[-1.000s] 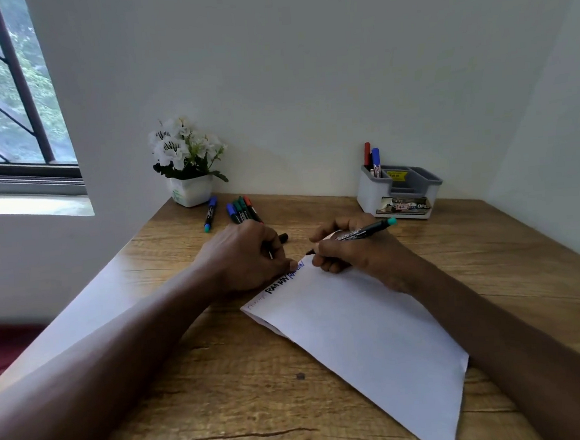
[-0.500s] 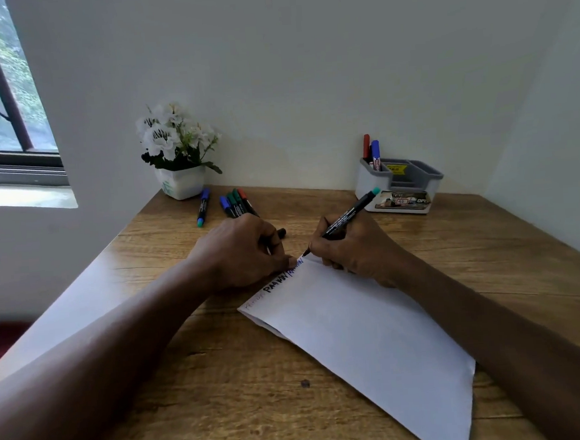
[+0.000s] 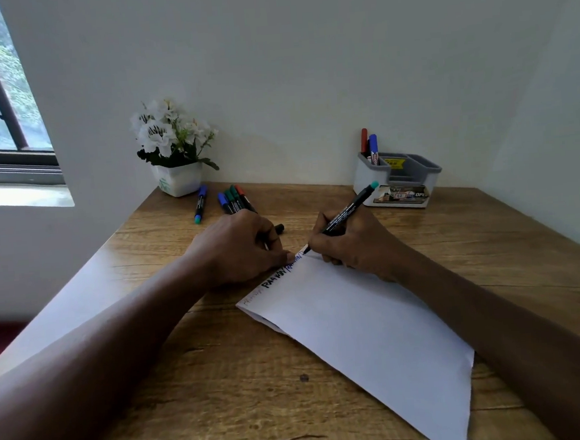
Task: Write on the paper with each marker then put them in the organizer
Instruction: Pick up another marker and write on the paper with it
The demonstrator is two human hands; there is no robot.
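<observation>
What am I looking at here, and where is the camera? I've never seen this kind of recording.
There is no machine: a person works with bare hands, and the camera sits on their head, looking down at a wooden desk. The right hand pinches a black marker with a teal end, its tip on the far edge of a white paper that carries writing. The left hand rests curled on that edge; a dark piece pokes out behind it, and whether it is held cannot be told. Several loose markers lie near a flower pot. A grey organizer at the back holds two upright markers.
</observation>
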